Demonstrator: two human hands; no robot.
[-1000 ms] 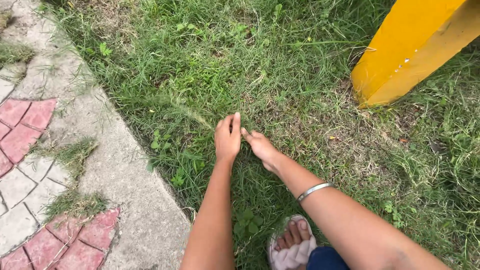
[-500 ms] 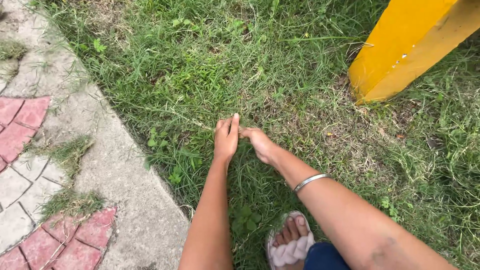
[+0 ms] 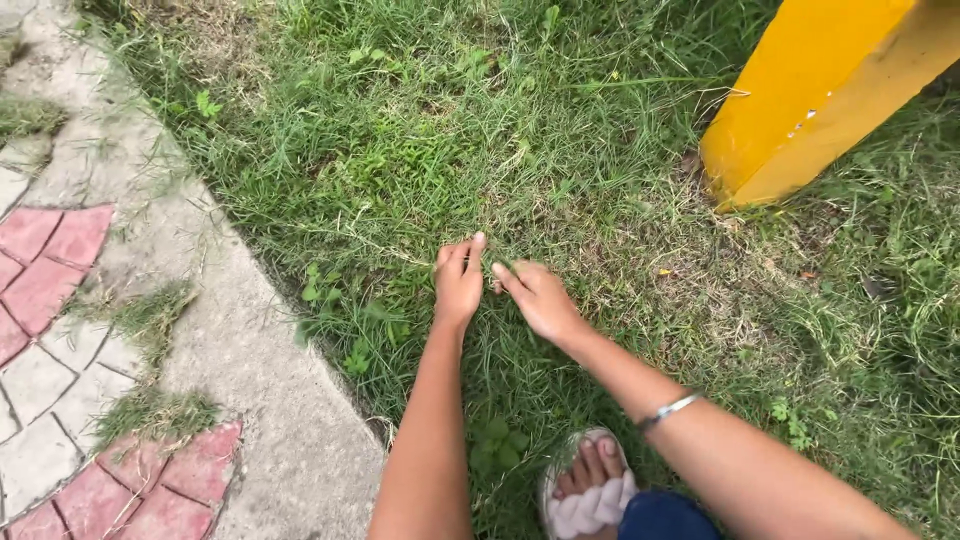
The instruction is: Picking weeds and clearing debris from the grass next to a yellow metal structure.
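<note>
My left hand is down in the grass with its fingers pressed together, pinching a thin pale grass stalk that trails off to the left. My right hand lies just beside it, its fingertips almost touching the left fingers and closed on the same tuft of blades. A silver bangle circles my right forearm. My foot in a pale braided sandal rests on the grass below the hands.
A yellow post stands in the grass at the upper right. A concrete kerb runs diagonally on the left, with red and grey paving beyond it. Dry, sparse grass lies right of the hands.
My right hand has flattened and shifted slightly right and down; the bangle now sits farther back along the forearm. The left hand stays in nearly the same spot on the tuft.
</note>
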